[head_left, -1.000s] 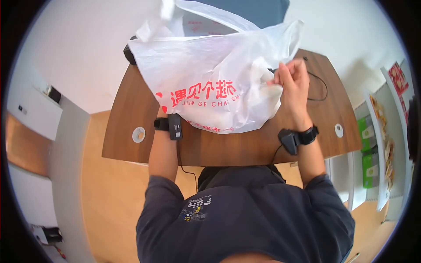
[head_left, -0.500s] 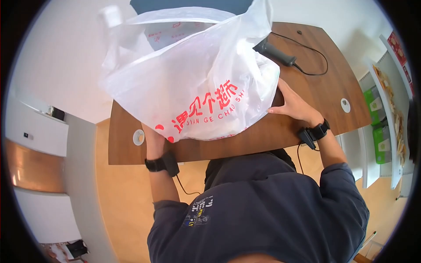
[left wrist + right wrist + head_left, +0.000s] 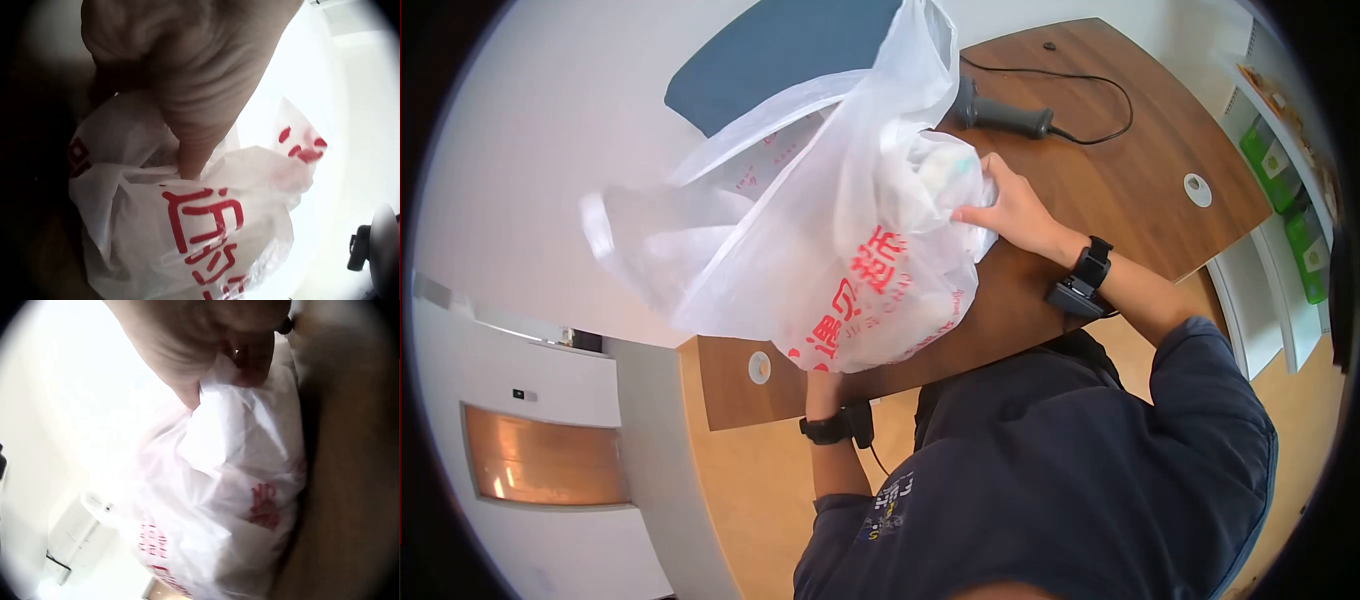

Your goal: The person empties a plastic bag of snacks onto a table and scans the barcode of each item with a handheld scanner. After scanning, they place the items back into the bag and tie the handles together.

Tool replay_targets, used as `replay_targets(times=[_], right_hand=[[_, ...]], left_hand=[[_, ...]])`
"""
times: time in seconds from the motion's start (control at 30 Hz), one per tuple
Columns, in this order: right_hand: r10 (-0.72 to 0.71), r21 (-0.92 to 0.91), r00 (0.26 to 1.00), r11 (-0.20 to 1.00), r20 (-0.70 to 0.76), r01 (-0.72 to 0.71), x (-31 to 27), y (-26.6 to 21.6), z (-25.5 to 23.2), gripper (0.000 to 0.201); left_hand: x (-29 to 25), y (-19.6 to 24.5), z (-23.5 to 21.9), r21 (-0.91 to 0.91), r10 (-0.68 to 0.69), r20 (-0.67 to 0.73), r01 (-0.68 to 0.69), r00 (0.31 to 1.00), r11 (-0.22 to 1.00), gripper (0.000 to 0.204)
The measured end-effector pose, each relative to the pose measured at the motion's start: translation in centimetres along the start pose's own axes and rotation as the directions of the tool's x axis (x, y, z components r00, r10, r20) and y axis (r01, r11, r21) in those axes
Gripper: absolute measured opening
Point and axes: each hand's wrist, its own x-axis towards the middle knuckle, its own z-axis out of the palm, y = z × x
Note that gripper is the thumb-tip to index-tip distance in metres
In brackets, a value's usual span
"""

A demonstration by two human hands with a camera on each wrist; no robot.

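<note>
A white plastic shopping bag (image 3: pixel 800 290) with red lettering stands bulging near the table's front edge, its loose handles sticking up and out. Something whitish with a greenish patch shows faintly through the film at its right side. My right hand (image 3: pixel 1015 212) grips that side, thumb in front; in the right wrist view its fingers pinch a fold of the plastic. The bag mostly covers my left hand (image 3: pixel 187 69) in the head view. In the left wrist view the thumb presses into the bag's lettered side, and the fingers are hidden behind the film.
A dark corded handheld scanner (image 3: pixel 1008 117) lies on the brown wooden table (image 3: pixel 1120 210) behind my right hand, its cable looping right. A blue-grey panel (image 3: pixel 780 60) rises behind the bag. Shelves (image 3: pixel 1290 240) with green packages stand at the right.
My right hand has come down from beside the bag's top and taken hold of its right side. The bag has turned, its handles swinging left. The head view has rotated, and the scanner has come into sight.
</note>
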Motion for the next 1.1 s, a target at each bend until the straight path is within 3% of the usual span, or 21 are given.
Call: replay_targets(times=[0.07, 0.1, 0.17, 0.2, 0.23, 0.3, 0.37, 0.43, 0.5, 0.53, 0.57, 0.6, 0.63, 0.67, 0.7, 0.77, 0.83, 0.9, 0.97, 1.03, 1.1], right_hand=[[-0.042, 0.204, 0.993, 0.977, -0.112, 0.064, 0.3, -1.0, 0.3, 0.035], [-0.045, 0.204, 0.994, 0.977, -0.104, 0.066, 0.6, -1.6, 0.2, 0.035], [0.003, 0.556, 0.997, 0.830, -0.080, 0.042, 1.1, -3.3, -0.2, 0.020], [-0.094, 0.611, 0.980, 0.771, -0.174, 0.182, 1.7, -3.9, -0.2, 0.019], [-0.102, 0.607, 0.980, 0.772, -0.170, 0.186, 2.2, -5.2, -1.0, 0.019], [0.009, 0.852, 0.998, 0.522, -0.059, 0.045, 2.6, -8.4, -3.4, 0.018], [-0.094, 0.916, 0.994, 0.389, -0.063, 0.095, 4.1, -10.3, -5.3, 0.017], [-0.060, 0.923, 0.996, 0.376, -0.059, 0.077, 7.4, -8.9, -6.7, 0.013], [-0.033, 0.976, 0.998, 0.208, -0.055, 0.061, 11.4, -4.4, -7.7, 0.025], [-0.080, 0.998, 0.996, 0.052, 0.044, -0.040, 13.7, -1.1, -8.6, 0.022], [-0.075, 0.998, 0.996, 0.052, 0.047, -0.043, 13.2, -1.7, -8.2, 0.022], [0.113, 0.986, 0.992, 0.160, -0.055, 0.036, 12.2, -3.3, -7.4, 0.014], [0.281, 0.956, 0.944, 0.280, -0.173, 0.092, 11.6, -4.1, -6.9, 0.011], [0.267, 0.894, 0.938, 0.440, -0.221, 0.085, 11.1, -2.7, -6.3, 0.034], [0.264, 0.893, 0.938, 0.441, -0.223, 0.088, 10.6, -1.3, -6.3, 0.034], [0.149, 0.350, 0.963, 0.935, -0.223, -0.063, 9.0, 0.3, -6.7, 0.051], [0.084, 0.222, 0.976, 0.974, -0.199, -0.039, 7.4, 1.7, -7.3, 0.061], [0.019, -0.021, 0.995, 1.000, -0.099, -0.021, 5.6, 1.7, -7.9, 0.065], [0.068, 0.002, 0.997, 0.998, -0.027, -0.068, 4.1, 1.3, -8.4, 0.066], [0.105, 0.023, 0.993, 0.994, 0.051, -0.106, 3.4, 1.0, -8.5, 0.068], [0.139, -0.043, 0.978, 0.990, 0.154, -0.134, 2.9, 1.0, -8.5, 0.070]], left_hand=[[0.3, 1.1, 0.5, 0.016, 0.057, -0.053, -0.056, 0.997, 0.998, 0.043], [0.8, 1.7, 0.9, 0.023, 0.083, -0.085, -0.081, 0.993, 0.996, 0.043], [1.7, 2.6, 0.1, 0.043, 0.139, -0.146, -0.134, 0.979, 0.990, 0.043], [2.6, 3.1, -0.5, 0.052, 0.170, -0.175, -0.164, 0.970, 0.985, 0.043], [2.2, 3.2, -1.9, 0.060, 0.203, -0.205, -0.195, 0.957, 0.979, 0.043], [3.9, 3.9, -3.9, 0.076, 0.252, -0.259, -0.241, 0.932, 0.968, 0.042], [3.1, 4.4, -4.4, 0.103, 0.294, -0.311, -0.275, 0.904, 0.956, 0.042], [4.2, 6.3, -4.6, 0.061, 0.302, -0.380, -0.302, 0.874, 0.951, 0.042], [7.1, 6.0, -5.6, 0.022, 0.315, -0.444, -0.342, 0.839, 0.940, 0.043], [9.5, 4.1, -7.5, -0.031, 0.280, -0.377, -0.314, 0.883, 0.949, 0.045], [11.6, 2.3, -8.5, -0.084, 0.245, -0.304, -0.282, 0.921, 0.956, 0.048], [13.8, 0.9, -8.2, -0.087, 0.238, -0.302, -0.276, 0.923, 0.957, 0.048], [15.9, -0.4, -7.7, -0.610, 0.072, -0.287, -0.240, 0.955, 0.755, 0.054], [16.8, -0.4, -7.2, -0.938, -0.058, -0.186, -0.160, 0.981, 0.307, 0.061], [16.6, -0.7, -6.6, -0.939, -0.055, -0.187, -0.161, 0.981, 0.305, 0.061], [14.9, -0.1, -4.6, -0.880, -0.298, -0.242, -0.079, 0.923, 0.468, 0.058], [13.6, -1.1, -4.8, -0.876, -0.292, -0.192, -0.029, 0.937, 0.481, 0.061], [11.7, -1.5, -4.7, -0.583, -0.087, -0.335, -0.134, 0.938, 0.801, 0.061], [9.7, -1.7, -4.5, -0.490, -0.076, -0.412, -0.151, 0.908, 0.859, 0.056], [8.0, -2.1, -4.4, -0.052, 0.069, -0.607, -0.126, 0.792, 0.991, 0.051], [6.4, -3.0, -4.3, 0.037, 0.069, -0.618, -0.059, 0.783, 0.998, 0.052]])
